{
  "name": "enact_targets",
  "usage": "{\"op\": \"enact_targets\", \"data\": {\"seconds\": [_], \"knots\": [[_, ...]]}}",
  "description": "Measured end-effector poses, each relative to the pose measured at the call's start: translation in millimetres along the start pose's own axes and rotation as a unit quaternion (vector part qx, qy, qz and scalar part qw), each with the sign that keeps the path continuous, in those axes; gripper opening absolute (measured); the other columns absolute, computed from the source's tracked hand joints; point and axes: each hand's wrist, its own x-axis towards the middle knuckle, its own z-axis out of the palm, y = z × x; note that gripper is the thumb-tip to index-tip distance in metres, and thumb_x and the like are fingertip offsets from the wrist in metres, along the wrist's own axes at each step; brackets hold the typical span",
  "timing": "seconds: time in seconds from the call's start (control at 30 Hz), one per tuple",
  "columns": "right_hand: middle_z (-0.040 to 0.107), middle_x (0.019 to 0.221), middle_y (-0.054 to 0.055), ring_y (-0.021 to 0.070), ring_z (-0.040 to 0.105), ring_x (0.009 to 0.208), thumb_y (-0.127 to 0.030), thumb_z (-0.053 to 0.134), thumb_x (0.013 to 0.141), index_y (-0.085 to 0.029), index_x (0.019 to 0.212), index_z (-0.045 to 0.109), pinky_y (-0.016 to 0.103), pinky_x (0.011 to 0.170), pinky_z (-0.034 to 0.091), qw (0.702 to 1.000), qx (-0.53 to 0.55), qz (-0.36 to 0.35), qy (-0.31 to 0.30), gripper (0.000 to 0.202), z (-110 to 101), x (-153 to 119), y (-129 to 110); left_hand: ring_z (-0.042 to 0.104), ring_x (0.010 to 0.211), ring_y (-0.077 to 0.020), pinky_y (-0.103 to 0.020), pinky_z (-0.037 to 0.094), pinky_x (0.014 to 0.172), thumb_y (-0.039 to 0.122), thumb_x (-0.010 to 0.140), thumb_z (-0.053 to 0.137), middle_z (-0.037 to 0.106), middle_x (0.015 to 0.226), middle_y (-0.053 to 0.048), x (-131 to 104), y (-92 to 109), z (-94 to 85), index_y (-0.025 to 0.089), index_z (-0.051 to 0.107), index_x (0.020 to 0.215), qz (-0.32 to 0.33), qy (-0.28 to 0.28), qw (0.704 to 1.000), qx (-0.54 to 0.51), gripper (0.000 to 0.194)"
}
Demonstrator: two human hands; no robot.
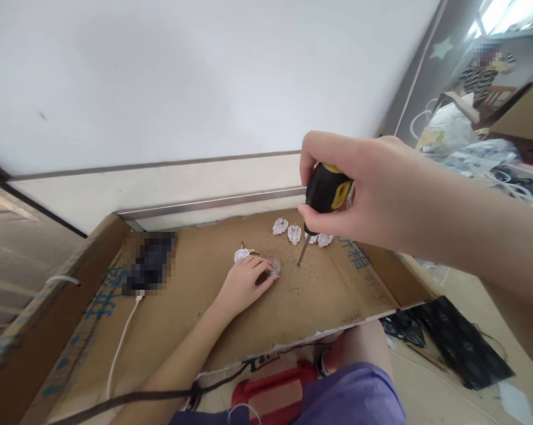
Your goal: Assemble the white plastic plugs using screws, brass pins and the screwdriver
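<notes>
My right hand [337,177] grips the black and yellow handle of a screwdriver [326,190], its shaft pointing down with the tip just over or on the cardboard [328,301]. To its left, my left hand [251,280] rests on the cardboard, fingers closed around a small clear round piece [273,267]. A white round part [241,255] with metal pieces lies just beyond those fingers. Behind the screwdriver shaft sit several small white plastic parts, among them one at the left [280,225] and one beside it [294,234].
A dark, blurred phone-like device [153,262] with a white cable [123,342] lies at the left. Raised cardboard flaps bound both sides. A black cord [151,396] crosses the near edge. Further off at the right is a person [481,74] near piled bags.
</notes>
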Motion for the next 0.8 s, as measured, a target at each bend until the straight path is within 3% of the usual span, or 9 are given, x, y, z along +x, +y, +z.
{"op": "enact_targets", "data": {"seconds": [0.17,0.37,0.5,0.6,0.7,0.8], "knots": [[0.050,0.060,-0.006,0.0059,0.041,0.046,-0.030,0.058,0.072,-0.022,0.083,0.045,0.019,0.043,0.024,1.000,-0.002,0.006,-0.007,0.019,-2,-4,0,0.057,0.092,-0.0201,-0.036,0.044,0.082,0.033,0.087,0.048,0.066,0.093,-0.005,1,-3,-1.2,0.020,0.061,0.082,-0.023,0.022,0.999,0.042,0.019],[0.051,0.063,-0.005,0.0055,0.042,0.049,-0.025,0.058,0.072,-0.022,0.083,0.046,0.019,0.043,0.028,0.999,0.032,0.007,-0.018,0.017,-6,-10,1,0.057,0.097,-0.0182,-0.034,0.043,0.086,0.034,0.088,0.046,0.066,0.102,-0.004,-1,3,-2.9,0.021,0.062,0.087,-0.013,0.002,1.000,0.014,0.021],[0.050,0.062,-0.005,0.0055,0.041,0.048,-0.026,0.058,0.073,-0.022,0.084,0.045,0.020,0.042,0.028,0.999,0.033,0.009,-0.014,0.017,-6,-13,0,0.056,0.103,-0.0210,-0.036,0.042,0.090,0.041,0.087,0.045,0.066,0.106,-0.005,-14,-13,-37.4,0.021,0.063,0.098,-0.109,0.075,0.987,0.092,0.029],[0.049,0.061,-0.005,0.0054,0.040,0.046,-0.027,0.059,0.073,-0.022,0.084,0.045,0.020,0.041,0.028,0.999,0.032,0.010,-0.011,0.018,-5,-14,0,0.055,0.105,-0.0255,-0.040,0.040,0.094,0.043,0.087,0.042,0.064,0.108,-0.010,-37,-36,-77.1,0.015,0.062,0.100,-0.233,0.145,0.941,0.199,0.037],[0.048,0.059,-0.005,0.0050,0.039,0.045,-0.028,0.059,0.072,-0.022,0.084,0.045,0.020,0.040,0.027,0.999,0.033,0.013,-0.011,0.019,-4,-14,1,0.052,0.110,-0.0356,-0.048,0.043,0.088,0.049,0.085,0.037,0.060,0.113,-0.014,-67,-53,-107.6,0.014,0.060,0.103,-0.345,0.124,0.892,0.265,0.046],[0.048,0.059,-0.007,0.0045,0.039,0.044,-0.029,0.061,0.071,-0.023,0.083,0.044,0.019,0.039,0.025,0.999,0.031,0.007,0.000,0.021,-4,-14,2,0.049,0.112,-0.0420,-0.054,0.043,0.085,0.055,0.081,0.034,0.058,0.116,-0.014,-97,-70,-119.0,0.018,0.052,0.115,-0.400,0.095,0.873,0.261,0.053]]}}
